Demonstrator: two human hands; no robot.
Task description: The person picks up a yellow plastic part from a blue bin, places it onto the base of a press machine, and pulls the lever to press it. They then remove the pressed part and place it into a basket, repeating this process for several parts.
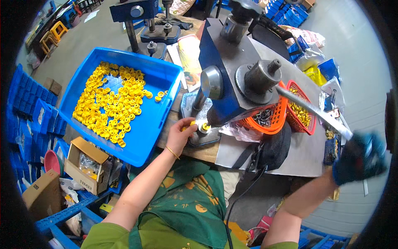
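Note:
My left hand [179,135], bare with a thin bracelet at the wrist, pinches a small yellow cap [192,123] beside the base of a blue hand press [232,62]. Right by those fingertips, another yellow cap [205,127] sits on the round seat under the press ram. My right hand [361,159], in a dark teal glove, is closed round the outer end of the long metal lever [317,112]. That lever slopes down to the right from the press. To the left, a blue tray [141,155] holds many loose yellow caps [110,110].
Beside the press are an orange basket [271,126] of dark metal parts and a red basket [311,128] of brass-coloured parts. A black bag [273,149] lies at the table's front. Behind the tray stands a second press [139,10]. A cardboard box [85,182] sits below left.

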